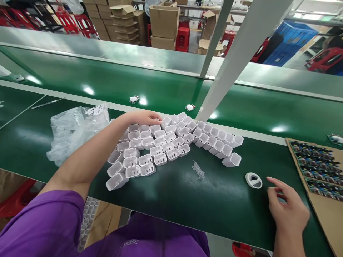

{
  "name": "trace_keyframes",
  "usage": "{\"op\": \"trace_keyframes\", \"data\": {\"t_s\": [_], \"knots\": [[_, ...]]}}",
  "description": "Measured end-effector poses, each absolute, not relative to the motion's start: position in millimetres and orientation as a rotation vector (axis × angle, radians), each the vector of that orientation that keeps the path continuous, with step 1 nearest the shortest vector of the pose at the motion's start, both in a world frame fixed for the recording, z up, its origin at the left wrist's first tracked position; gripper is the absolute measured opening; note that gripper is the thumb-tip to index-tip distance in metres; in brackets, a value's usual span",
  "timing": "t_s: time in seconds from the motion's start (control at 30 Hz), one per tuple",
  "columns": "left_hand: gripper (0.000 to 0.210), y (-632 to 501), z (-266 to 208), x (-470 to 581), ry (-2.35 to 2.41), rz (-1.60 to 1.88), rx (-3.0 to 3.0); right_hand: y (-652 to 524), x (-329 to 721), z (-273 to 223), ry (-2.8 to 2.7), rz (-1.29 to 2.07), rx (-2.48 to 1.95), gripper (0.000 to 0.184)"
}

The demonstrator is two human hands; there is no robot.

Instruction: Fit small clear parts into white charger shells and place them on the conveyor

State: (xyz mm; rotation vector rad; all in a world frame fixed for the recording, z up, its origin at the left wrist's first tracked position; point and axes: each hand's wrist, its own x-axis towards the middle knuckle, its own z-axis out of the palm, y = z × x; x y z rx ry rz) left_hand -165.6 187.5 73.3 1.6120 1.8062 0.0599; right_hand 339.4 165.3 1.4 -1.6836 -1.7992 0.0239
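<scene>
Dozens of white plastic charger housings (168, 147) stand in rows on the green bench, their hollow ends up; slots show inside several. My left hand (146, 117) reaches over the back rows, fingers stretched out and lying on the housings at the far edge; its fingertips are partly hidden. To the right, my right hand (288, 207) hovers low above the bench with thumb and index finger apart and nothing between them. Just left of its fingertips lies a small white ring-shaped object (253, 180), like a tape roll. A little pile of tiny clear pieces (198, 170) lies between the housings and the ring.
A crumpled clear plastic bag (76, 130) sits left of the housings. At the right edge, a cardboard sheet (318, 210) bears rows of circuit boards (318, 167). A white post (238, 53) rises behind the housings. Small boards (190, 107) lie on the green belt beyond.
</scene>
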Motion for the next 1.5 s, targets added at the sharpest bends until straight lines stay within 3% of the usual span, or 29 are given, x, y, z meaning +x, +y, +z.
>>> {"op": "trace_keyframes", "data": {"t_s": [0.17, 0.53, 0.67, 0.93, 1.23, 1.5], "knots": [[0.068, 202, 90, -150, 1.887, 0.029, 1.606, 164, 342, 0, -1.774, 0.063, -1.726, 0.042], [0.057, 241, 82, -114, 1.912, -0.052, 1.699, 163, 347, -1, -1.77, 0.089, -1.658, 0.036], [0.044, 240, 80, -116, 1.899, 0.099, 1.57, 163, 349, -4, -1.82, 0.004, -1.543, 0.033], [0.043, 229, 84, -119, 1.803, 0.334, 1.424, 163, 352, -8, -1.861, -0.09, -1.471, 0.029], [0.048, 235, 85, -113, 1.846, 0.224, 1.488, 165, 354, -9, -1.834, -0.066, -1.476, 0.026], [0.039, 258, 80, -83, 2.003, 0.147, 1.595, 164, 352, -6, -1.8, 0.039, -1.542, 0.027]]}}
